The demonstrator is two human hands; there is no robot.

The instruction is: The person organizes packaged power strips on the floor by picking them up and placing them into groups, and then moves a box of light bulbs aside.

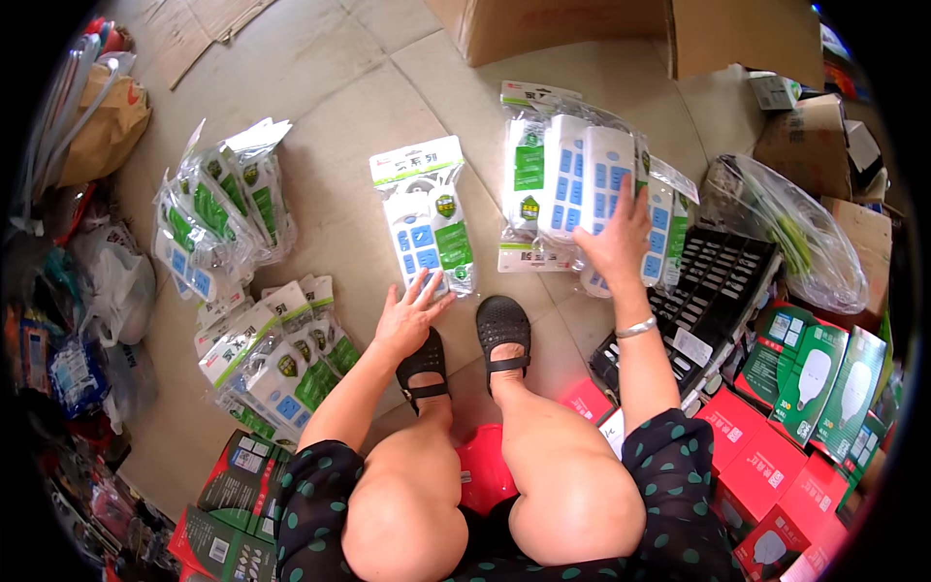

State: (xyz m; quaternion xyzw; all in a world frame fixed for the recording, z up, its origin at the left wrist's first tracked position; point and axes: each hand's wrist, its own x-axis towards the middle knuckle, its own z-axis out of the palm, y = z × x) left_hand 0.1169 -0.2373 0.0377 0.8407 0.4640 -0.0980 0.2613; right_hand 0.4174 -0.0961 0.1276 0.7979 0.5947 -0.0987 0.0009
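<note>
A power strip in a clear bag (424, 223), white with blue sockets and a green label, lies on the floor in front of my feet. My left hand (411, 318) rests at its near end, fingers stretched out and spread. To the right is a pile of similar bagged power strips (565, 175). Over the near side of this pile reaches my right hand (619, 236), fingers and thumb apart, touching the top packs; no closed grip shows. Two more groups of bagged power strips, one far left (225, 209) and one nearer (281, 354), lie on the left.
Beside my right arm stands a black crate (713, 291), with red and green bulb boxes (805, 388) stacked nearer. More boxes (228, 495) sit at lower left. Plastic bags (118, 281) crowd the left edge. A large open cardboard box (572, 29) is at the back.
</note>
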